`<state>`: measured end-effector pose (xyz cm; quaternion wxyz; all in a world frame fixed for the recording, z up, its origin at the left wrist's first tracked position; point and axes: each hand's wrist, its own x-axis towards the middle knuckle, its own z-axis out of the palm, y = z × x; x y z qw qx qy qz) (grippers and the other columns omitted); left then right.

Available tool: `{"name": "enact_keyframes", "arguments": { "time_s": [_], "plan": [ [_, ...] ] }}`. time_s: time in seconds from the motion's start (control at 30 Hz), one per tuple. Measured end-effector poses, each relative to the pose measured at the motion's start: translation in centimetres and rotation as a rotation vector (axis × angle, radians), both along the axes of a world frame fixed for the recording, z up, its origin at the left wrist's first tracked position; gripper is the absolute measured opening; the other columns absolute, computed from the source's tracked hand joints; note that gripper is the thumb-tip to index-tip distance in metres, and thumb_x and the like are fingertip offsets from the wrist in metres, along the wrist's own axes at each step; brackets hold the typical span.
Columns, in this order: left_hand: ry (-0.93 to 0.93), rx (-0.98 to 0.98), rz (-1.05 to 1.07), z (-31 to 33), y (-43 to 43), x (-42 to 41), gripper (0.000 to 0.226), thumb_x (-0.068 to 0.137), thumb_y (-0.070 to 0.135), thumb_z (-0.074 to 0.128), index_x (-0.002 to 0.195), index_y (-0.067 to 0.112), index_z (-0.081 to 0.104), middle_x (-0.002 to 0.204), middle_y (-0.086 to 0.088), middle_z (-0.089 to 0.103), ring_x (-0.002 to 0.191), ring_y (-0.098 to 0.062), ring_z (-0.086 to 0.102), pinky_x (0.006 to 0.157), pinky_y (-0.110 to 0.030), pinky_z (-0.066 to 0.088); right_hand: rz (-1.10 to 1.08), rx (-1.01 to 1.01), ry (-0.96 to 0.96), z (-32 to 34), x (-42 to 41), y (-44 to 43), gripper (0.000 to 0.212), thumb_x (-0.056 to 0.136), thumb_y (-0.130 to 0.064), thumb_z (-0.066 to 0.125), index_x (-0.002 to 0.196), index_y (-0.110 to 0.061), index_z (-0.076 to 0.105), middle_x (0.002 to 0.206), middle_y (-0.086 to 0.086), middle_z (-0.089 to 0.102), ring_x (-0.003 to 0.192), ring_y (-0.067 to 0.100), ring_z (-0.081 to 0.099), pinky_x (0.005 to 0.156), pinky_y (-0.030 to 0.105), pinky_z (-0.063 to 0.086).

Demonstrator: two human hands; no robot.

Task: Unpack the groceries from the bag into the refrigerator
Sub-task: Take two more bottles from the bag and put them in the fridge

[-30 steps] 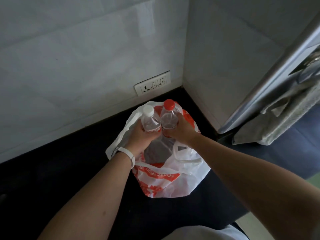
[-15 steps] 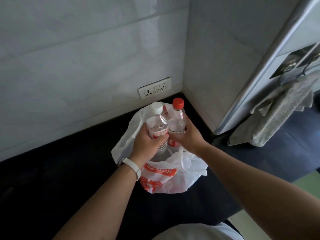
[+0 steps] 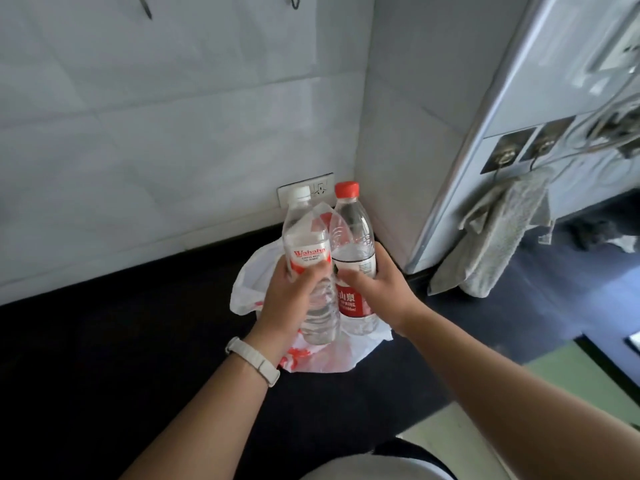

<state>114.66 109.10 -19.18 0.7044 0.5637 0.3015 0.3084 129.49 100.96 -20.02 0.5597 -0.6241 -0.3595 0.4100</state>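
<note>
White-cap bottle (image 3: 306,244) and red-cap bottle (image 3: 353,223) upright, side by side, touching, held over bag (image 3: 246,289) on table (image 3: 104,341); fingers of left hand (image 3: 291,299) wrapped round the first, of right hand (image 3: 379,289) round the second; fridge (image 3: 540,81) to the right, nearer right hand

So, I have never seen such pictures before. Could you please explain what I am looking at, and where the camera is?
There is no machine here: a person works with bare hands. All the pictures come from one camera worn on the head, looking down along the arms. The left hand grips a white-capped bottle, and the right hand grips a red-capped bottle. They are held side by side over a plastic bag. The bag lies on a dark counter in a wall corner. At the right stands the fridge, with a towel hanging from it.
</note>
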Motion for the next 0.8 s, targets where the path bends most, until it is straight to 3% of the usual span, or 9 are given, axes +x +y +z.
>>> {"name": "enact_keyframes", "arguments": {
  "time_s": [0.13,0.23,0.37,0.6,0.67,0.8],
  "plan": [
    [-0.074,-0.038,0.022,1.7,-1.5,-1.0,0.032,0.094,0.017,0.063,0.125,0.014,0.062,0.113,-0.011,0.074,0.105,-0.029,0.071,0.088,-0.043,0.057,0.005,0.026,0.040,1.2,-1.2,-1.2,0.048,0.079,-0.030,0.073,0.122,-0.025,0.053,0.110,0.009,0.070,0.099,0.025,0.071,0.090,0.053,0.055],
    [-0.070,-0.028,0.065,2.1,-2.6,-1.5,0.032,0.094,0.019,0.066,0.125,0.015,0.062,0.115,-0.012,0.073,0.107,-0.029,0.070,0.095,-0.051,0.054,0.041,0.042,0.037,2.1,-1.6,-1.9,0.056,0.075,-0.035,0.074,0.125,-0.022,0.052,0.111,0.009,0.070,0.100,0.026,0.070,0.090,0.053,0.055],
    [-0.061,-0.020,0.121,2.7,-4.3,-1.9,0.030,0.093,0.018,0.065,0.123,0.016,0.063,0.115,-0.011,0.073,0.107,-0.029,0.071,0.095,-0.054,0.054,0.117,0.099,0.016,2.9,-1.7,-2.9,0.041,0.082,-0.025,0.068,0.121,-0.024,0.054,0.108,0.008,0.071,0.099,0.026,0.071,0.087,0.046,0.057],
    [-0.052,0.017,0.262,4.6,-7.4,-1.4,0.028,0.092,0.014,0.065,0.119,0.017,0.065,0.110,-0.009,0.075,0.102,-0.025,0.072,0.082,-0.036,0.059,0.257,0.115,0.040,3.9,-0.5,-3.6,0.043,0.082,-0.029,0.069,0.123,-0.027,0.054,0.109,0.006,0.071,0.100,0.025,0.070,0.087,0.047,0.056],
    [-0.038,0.026,0.302,5.1,-8.3,-1.0,0.028,0.092,0.016,0.065,0.120,0.018,0.065,0.111,-0.009,0.074,0.103,-0.026,0.072,0.085,-0.040,0.059,0.300,0.104,0.037,3.9,0.2,-3.7,0.051,0.082,-0.035,0.071,0.128,-0.030,0.051,0.113,0.005,0.070,0.103,0.024,0.069,0.090,0.052,0.054],
    [0.002,0.055,0.383,5.9,-10.0,-0.2,0.033,0.093,0.021,0.067,0.125,0.016,0.062,0.116,-0.012,0.073,0.106,-0.030,0.071,0.090,-0.047,0.057,0.382,0.123,0.073,4.2,1.2,-4.1,0.049,0.085,-0.028,0.070,0.130,-0.026,0.050,0.114,0.006,0.070,0.104,0.024,0.069,0.089,0.051,0.055]
  ]
}}
